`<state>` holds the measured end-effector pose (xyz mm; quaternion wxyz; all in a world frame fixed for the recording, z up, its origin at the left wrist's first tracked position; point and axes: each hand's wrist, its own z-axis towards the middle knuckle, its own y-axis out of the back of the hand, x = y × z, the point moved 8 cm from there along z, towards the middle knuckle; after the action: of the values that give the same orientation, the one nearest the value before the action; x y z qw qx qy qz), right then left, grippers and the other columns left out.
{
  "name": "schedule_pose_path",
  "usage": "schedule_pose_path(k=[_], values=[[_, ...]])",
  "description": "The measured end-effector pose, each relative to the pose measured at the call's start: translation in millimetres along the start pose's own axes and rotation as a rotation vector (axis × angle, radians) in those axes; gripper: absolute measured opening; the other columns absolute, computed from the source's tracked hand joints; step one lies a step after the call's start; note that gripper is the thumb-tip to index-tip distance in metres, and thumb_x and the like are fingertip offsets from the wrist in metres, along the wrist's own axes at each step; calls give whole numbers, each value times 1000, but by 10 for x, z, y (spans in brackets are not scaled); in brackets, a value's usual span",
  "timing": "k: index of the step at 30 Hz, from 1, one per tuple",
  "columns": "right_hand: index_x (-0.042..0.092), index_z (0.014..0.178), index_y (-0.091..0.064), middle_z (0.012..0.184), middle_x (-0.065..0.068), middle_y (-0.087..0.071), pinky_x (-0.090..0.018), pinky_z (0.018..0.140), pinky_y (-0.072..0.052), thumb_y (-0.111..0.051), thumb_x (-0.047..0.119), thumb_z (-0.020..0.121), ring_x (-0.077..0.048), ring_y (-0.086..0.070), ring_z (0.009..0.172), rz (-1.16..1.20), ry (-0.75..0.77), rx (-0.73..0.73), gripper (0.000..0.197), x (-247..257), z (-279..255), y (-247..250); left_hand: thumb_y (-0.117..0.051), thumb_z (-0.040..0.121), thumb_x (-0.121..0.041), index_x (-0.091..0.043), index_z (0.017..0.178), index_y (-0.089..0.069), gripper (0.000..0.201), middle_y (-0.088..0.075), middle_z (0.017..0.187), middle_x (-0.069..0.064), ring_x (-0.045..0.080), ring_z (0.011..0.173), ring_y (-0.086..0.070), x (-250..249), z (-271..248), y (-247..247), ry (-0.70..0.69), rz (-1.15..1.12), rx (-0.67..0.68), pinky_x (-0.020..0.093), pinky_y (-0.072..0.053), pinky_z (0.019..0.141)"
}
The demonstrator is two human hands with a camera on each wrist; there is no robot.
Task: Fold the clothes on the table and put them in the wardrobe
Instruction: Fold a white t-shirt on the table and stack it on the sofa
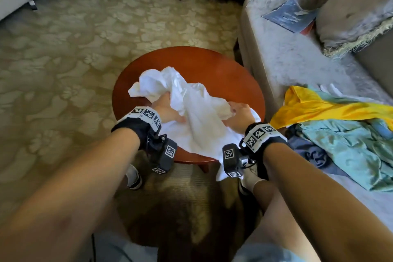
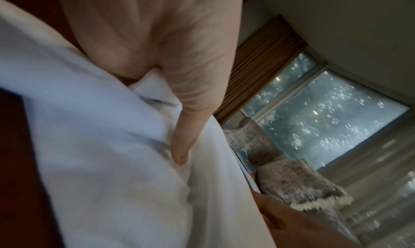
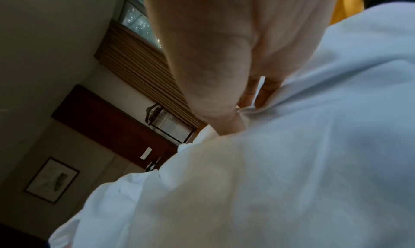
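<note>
White garment (image 1: pixel 197 112) lies crumpled mid round table (image 1: pixel 223 70), hanging off its near edge. Left hand (image 1: pixel 168 108) and right hand (image 1: pixel 240 118) each pinch bunched fabric, likely to spread it flat for folding.

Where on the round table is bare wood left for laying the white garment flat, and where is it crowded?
Bare wood shows on the round table along the far rim and the sofa-side edge beyond the white garment. The near half is crowded: the left hand and right hand grip the bunched cloth, which overhangs the near edge.
</note>
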<state>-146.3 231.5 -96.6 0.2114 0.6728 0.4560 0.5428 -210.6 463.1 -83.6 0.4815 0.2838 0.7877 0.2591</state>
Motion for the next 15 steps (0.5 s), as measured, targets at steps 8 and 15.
schedule_pose_path(k=[8,15], values=[[26,115,-59,106,3,-61,-27,78,-48,-77,43,70,-21,-59,96,323,-97,-22,52,-94,-71,91,-85,43,-38,-21,139,-41,107,-58,124,0,25,114,-54,147,54,126,63,-145,-11,47,-46,97],[7,129,-58,125,-15,-64,-36,95,-52,-54,16,98,-25,-63,115,1085,-291,-221,33,-334,-225,127,-85,67,-16,-16,134,-48,77,-58,120,0,23,114,-53,233,13,103,91,-321,-121,39,-46,92]])
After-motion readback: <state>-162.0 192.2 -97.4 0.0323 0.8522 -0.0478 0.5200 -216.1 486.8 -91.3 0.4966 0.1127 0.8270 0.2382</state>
